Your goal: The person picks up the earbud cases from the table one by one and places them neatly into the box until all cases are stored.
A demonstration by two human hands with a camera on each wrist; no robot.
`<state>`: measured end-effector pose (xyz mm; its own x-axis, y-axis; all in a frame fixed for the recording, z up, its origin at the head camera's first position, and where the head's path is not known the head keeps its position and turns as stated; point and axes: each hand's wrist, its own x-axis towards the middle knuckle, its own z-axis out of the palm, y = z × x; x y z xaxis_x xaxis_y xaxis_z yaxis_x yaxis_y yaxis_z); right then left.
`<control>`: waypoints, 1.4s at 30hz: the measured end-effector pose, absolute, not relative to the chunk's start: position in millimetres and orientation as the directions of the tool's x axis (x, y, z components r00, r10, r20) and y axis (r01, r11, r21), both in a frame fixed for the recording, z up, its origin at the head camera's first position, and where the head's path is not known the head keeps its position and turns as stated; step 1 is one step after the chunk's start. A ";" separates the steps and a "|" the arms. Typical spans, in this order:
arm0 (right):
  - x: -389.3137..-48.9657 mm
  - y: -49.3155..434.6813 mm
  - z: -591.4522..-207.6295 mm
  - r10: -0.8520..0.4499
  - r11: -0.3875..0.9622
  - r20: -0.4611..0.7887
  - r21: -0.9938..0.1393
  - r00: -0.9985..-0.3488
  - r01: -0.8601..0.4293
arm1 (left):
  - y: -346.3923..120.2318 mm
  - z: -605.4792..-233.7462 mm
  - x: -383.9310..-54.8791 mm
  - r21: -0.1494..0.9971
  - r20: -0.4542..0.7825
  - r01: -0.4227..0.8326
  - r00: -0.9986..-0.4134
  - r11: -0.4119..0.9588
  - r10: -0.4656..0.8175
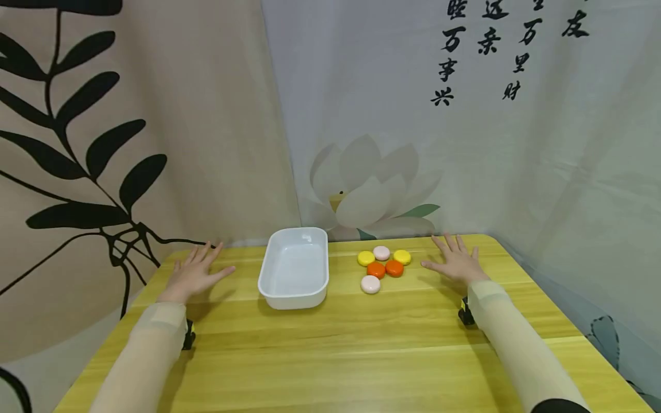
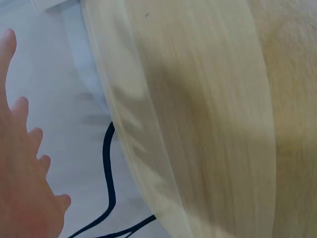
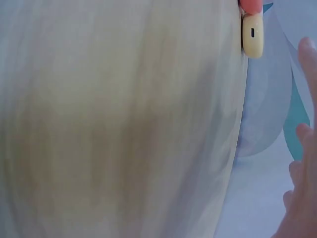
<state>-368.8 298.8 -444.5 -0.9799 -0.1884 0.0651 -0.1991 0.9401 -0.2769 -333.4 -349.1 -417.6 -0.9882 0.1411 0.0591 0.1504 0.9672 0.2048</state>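
My left hand [image 1: 192,276] hovers over the far left of the table with fingers spread, holding nothing. To its right stands a white rectangular dish [image 1: 293,302] with nothing inside. My right hand [image 1: 457,261], also spread and holding nothing, is above the far right part of the table. Just left of it lies a cluster of smooth, rounded pieces: two yellow [image 1: 401,257], two orange [image 1: 395,268] and two pale pink [image 1: 370,284]. In the right wrist view, a yellow piece [image 3: 253,42] shows a small dark slot in its side, beside an orange one [image 3: 251,6].
The wooden table [image 1: 330,355] ends at a far edge close behind the dish and pieces. A printed cloth [image 1: 222,115] with leaves, a flower and writing hangs behind it. Dark straps with small devices [image 1: 466,312] sit at both wrists.
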 end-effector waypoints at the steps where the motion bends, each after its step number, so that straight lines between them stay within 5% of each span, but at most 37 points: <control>1: -368.4 299.0 -445.2 -0.189 0.941 0.069 -0.272 -0.980 -0.201 | -348.3 -418.2 -333.4 0.199 0.061 0.155 -0.987 0.968 0.145; 10: -362.2 288.7 -443.3 -0.230 0.919 0.116 -0.300 -0.966 -0.255 | -335.6 -417.2 -328.1 0.270 0.115 0.195 -0.979 0.943 0.170; 18: -357.3 266.9 -436.1 -0.262 0.750 0.163 -0.586 -0.951 -0.307 | -325.3 -406.4 -323.5 0.534 0.133 0.215 -0.976 0.817 0.170; 28: -358.1 241.5 -445.0 -0.177 0.567 0.071 -0.808 -0.982 -0.160 | -306.8 -412.9 -322.9 0.924 0.061 0.093 -0.993 0.372 0.097; 42: -350.7 202.7 -450.8 -0.174 0.408 0.016 -0.909 -0.985 -0.087 | -282.4 -429.7 -320.7 0.978 -0.088 -0.073 -0.994 0.196 0.069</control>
